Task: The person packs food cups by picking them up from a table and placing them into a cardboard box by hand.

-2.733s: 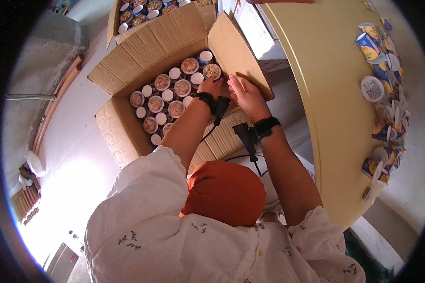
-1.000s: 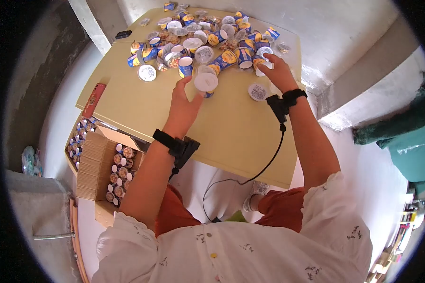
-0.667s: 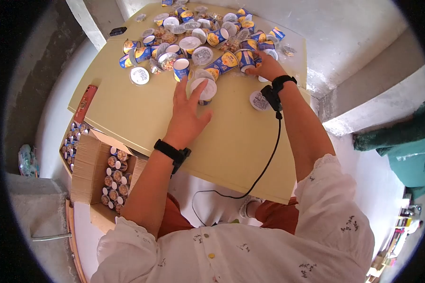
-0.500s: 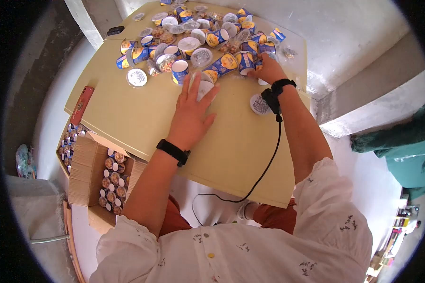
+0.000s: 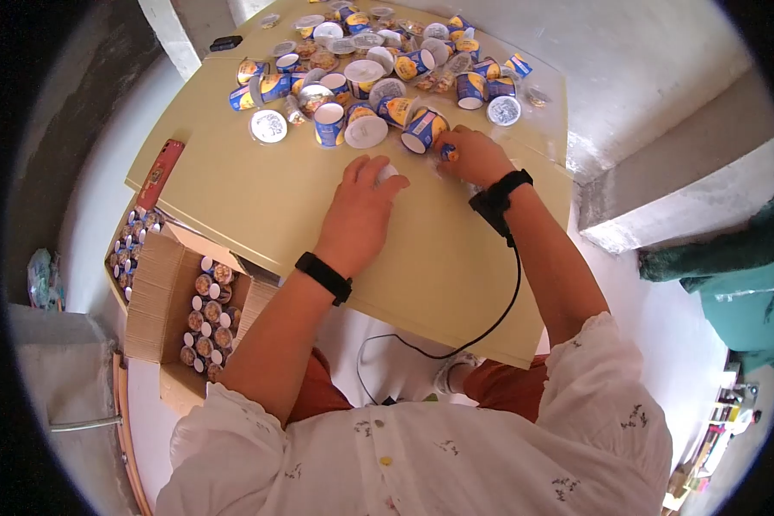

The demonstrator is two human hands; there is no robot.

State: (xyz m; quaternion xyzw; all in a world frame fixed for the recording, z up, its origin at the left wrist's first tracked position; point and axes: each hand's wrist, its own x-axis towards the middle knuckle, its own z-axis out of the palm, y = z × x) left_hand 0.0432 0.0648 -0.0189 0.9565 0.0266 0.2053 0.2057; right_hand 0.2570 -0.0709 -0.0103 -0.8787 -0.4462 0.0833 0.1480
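Blue and yellow cups (image 5: 328,124) and clear packs of snacks lie in a pile on the yellowish table (image 5: 232,193). My left hand (image 5: 360,203) is over the table just in front of the pile, its fingers curled round something white, mostly hidden. To its right, my right hand (image 5: 473,158) has its fingers closed on a small blue and orange cup (image 5: 448,152), partly covered by the fingers. A larger tilted cup (image 5: 424,131) lies right beside those fingers. A round white lid (image 5: 366,132) faces up between the hands and the pile.
A red phone-like object (image 5: 160,175) lies at the table's left edge, and a black item (image 5: 225,43) at the back left. Below left stands an open cardboard box (image 5: 156,301) holding several cups. A black cable (image 5: 512,301) hangs from my right wrist.
Both hands have come back toward me from the pile. My right hand now has a small cup in its fingers, and my left fingers have curled in. The view has shifted slightly.
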